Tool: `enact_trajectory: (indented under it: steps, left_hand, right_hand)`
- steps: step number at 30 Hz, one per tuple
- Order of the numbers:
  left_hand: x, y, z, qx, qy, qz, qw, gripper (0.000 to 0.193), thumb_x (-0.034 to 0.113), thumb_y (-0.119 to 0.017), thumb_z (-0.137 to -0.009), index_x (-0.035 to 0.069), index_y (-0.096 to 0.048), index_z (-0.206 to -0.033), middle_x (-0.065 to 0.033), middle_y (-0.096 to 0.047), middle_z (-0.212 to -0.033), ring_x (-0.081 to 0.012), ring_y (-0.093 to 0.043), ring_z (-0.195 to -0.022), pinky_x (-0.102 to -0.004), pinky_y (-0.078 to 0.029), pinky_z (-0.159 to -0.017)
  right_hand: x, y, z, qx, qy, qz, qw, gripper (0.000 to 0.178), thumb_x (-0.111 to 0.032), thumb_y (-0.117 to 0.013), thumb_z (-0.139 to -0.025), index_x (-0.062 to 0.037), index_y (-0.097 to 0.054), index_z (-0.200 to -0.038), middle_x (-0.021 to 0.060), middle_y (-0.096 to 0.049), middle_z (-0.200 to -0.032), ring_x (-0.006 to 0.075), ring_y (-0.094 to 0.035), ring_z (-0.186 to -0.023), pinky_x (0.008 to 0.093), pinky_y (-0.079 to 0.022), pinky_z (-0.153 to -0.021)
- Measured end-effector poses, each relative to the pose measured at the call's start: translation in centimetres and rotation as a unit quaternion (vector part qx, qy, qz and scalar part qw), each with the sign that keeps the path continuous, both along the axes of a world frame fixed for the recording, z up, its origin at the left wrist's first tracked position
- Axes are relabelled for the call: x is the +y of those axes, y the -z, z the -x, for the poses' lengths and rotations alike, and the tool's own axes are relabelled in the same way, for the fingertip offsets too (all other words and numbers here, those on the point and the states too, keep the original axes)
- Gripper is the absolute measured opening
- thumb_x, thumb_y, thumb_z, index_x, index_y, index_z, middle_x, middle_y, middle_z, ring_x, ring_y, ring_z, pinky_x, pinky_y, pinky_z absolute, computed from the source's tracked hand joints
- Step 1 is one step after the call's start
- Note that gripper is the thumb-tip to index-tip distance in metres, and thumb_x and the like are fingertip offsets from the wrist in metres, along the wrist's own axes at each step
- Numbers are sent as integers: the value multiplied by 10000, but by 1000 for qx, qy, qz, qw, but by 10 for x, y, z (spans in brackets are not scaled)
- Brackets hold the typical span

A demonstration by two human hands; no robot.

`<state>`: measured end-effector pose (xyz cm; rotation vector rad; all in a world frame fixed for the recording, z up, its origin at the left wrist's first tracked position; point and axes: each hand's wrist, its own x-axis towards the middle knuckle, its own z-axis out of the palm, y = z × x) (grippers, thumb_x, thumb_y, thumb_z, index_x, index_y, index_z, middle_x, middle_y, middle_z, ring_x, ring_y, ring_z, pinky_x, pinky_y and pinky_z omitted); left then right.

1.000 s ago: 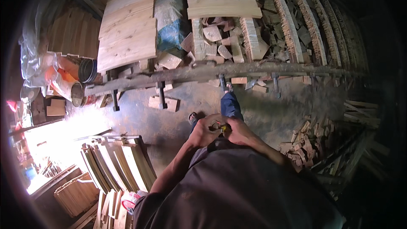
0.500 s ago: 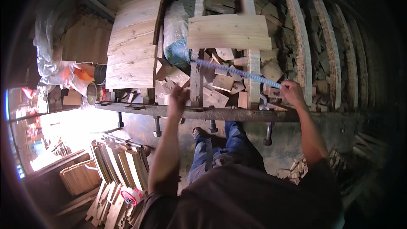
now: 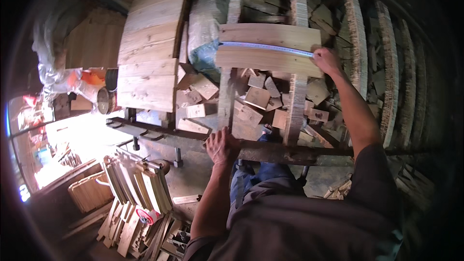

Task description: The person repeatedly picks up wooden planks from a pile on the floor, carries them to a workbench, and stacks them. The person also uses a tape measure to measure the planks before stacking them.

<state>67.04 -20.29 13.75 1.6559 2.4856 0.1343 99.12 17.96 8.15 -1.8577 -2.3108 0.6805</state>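
My right hand [image 3: 327, 61] is closed at the right end of a tape measure [image 3: 266, 47], pinching it near the board's right edge. The pale blade lies straight along a wooden board [image 3: 270, 34], reaching its left edge. This board rests across two upright-edged slats of a rack. Lower down, my left hand [image 3: 223, 146] lies on the dark front rail [image 3: 275, 153] of the rack, fingers apart and bent over it, holding nothing loose.
Left of the board stands a panel of joined planks [image 3: 150, 43], with a plastic-wrapped bundle [image 3: 205, 38] beside it. Rough slats [image 3: 355, 38] run away to the right. Wood offcuts [image 3: 257, 96] lie beneath. Stacked strips [image 3: 137, 183] stand at lower left, near a bright doorway.
The tape has gone from hanging slanted below the board to lying across it, as my right hand rose. My left hand has come down onto the rail.
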Motion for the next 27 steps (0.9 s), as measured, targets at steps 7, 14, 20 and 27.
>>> enact_trajectory:
  steps: [7,14,20,27]
  left_hand:
    - [1,4,-1,-6,-19,71,997,390,256,-618,-807,94,-677,-1157,-125,-697,-1000,-326,-640,-967,-475,-470,-900]
    - [7,5,-3,-3,-7,81,997,398,283,-627,-811,105,-675,-1163,-117,-690,-976,-324,-636,-954,-469,-449,-926]
    - [5,5,-6,16,-9,90,996,372,269,-613,-824,112,-677,-1155,-110,-690,-956,-319,-638,-943,-467,-451,-905]
    - [13,-5,-1,-2,-4,64,998,296,251,-629,-762,134,-668,-1031,-101,-681,-934,-317,-632,-929,-468,-464,-810]
  right_hand:
    - [28,-15,-36,-54,22,6,998,177,-271,-640,-885,-194,-784,-953,138,-726,-999,367,-665,-991,464,-535,-861]
    - [36,-5,-65,-80,41,37,995,202,-308,-635,-914,-190,-767,-1012,104,-691,-1077,341,-645,-1039,442,-515,-897]
    - [36,3,-64,-38,-13,-42,998,165,-254,-624,-870,-172,-762,-905,149,-715,-959,392,-656,-949,485,-525,-833]
    - [19,21,-74,153,-53,-26,986,107,-102,-660,-864,-38,-703,-938,148,-661,-883,319,-643,-826,407,-506,-731]
